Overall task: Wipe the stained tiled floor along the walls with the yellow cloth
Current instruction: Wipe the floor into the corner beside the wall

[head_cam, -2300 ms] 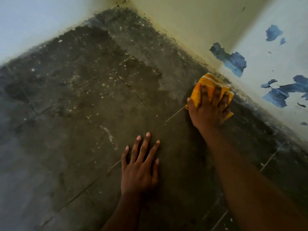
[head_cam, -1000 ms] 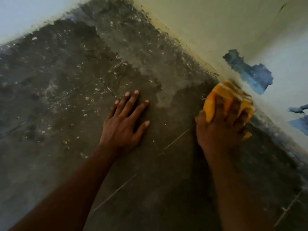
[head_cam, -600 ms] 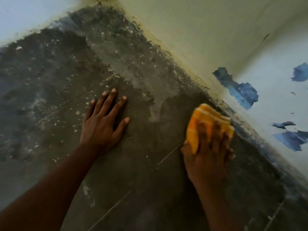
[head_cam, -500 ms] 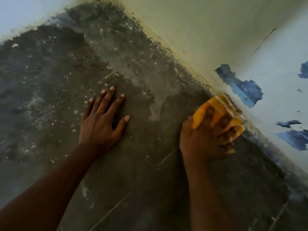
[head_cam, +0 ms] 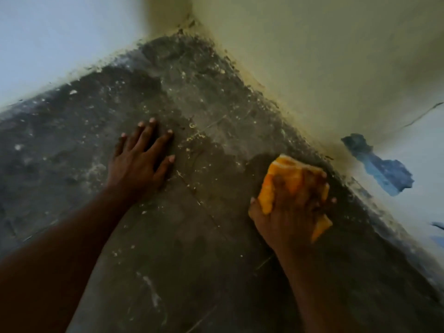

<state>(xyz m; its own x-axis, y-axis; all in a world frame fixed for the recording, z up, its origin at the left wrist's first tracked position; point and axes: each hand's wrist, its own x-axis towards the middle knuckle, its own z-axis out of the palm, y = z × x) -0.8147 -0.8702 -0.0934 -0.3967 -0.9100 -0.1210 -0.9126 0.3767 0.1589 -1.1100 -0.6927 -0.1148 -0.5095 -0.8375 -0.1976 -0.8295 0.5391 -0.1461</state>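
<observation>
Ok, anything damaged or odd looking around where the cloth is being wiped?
Yes. Beside the yellow cloth, under the right hand, the wall's pale paint has flaked off in a ragged blue patch. The floor toward the corner is speckled with pale crumbs and grime.

Your right hand (head_cam: 292,207) covers most of the yellow cloth (head_cam: 286,174), both are motion-blurred, and your forearms run out of frame at the bottom edge.
</observation>
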